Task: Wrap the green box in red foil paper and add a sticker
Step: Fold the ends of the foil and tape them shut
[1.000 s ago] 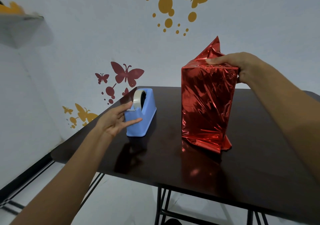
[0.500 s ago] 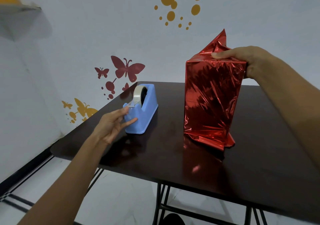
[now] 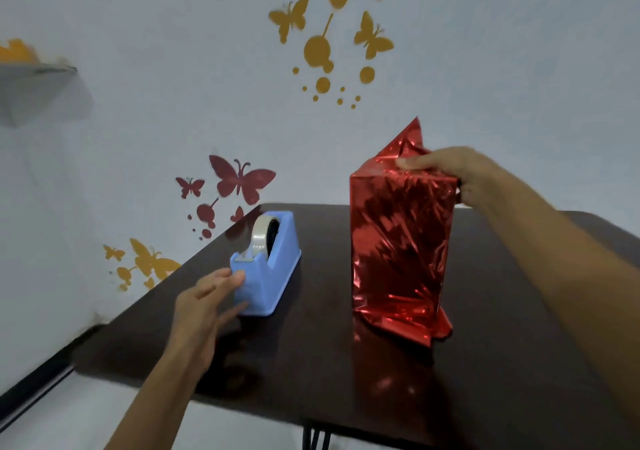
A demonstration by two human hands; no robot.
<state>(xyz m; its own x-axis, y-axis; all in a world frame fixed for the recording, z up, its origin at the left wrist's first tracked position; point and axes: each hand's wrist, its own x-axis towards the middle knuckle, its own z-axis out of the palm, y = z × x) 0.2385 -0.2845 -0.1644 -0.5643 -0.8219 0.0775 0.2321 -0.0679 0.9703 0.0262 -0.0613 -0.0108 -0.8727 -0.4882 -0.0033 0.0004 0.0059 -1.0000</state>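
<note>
The green box stands on end right of centre on the table (image 3: 311, 363). None of its green shows, because the red foil paper (image 3: 398, 252) covers every side I can see. A loose peak of foil sticks up at the top far corner and a ruffle spreads at the base. My right hand (image 3: 457, 179) sits on the top edge, thumb flat along the fold and the other fingers curled round the right side, clamping that flap down. To the left, well apart from the parcel, is the blue tape dispenser (image 3: 273, 273) with its roll of clear tape (image 3: 260, 238). My left hand (image 3: 204, 307) is at the dispenser's near end, fingers (image 3: 221, 281) straight and spread, tips touching the casing, gripping nothing. I judge the step in hand is fetching tape for the top fold. To do it well I would pinch the free end at the cutter, draw a short strip against the blade, and not slacken the right-hand hold, or the springy foil will likely open.
</note>
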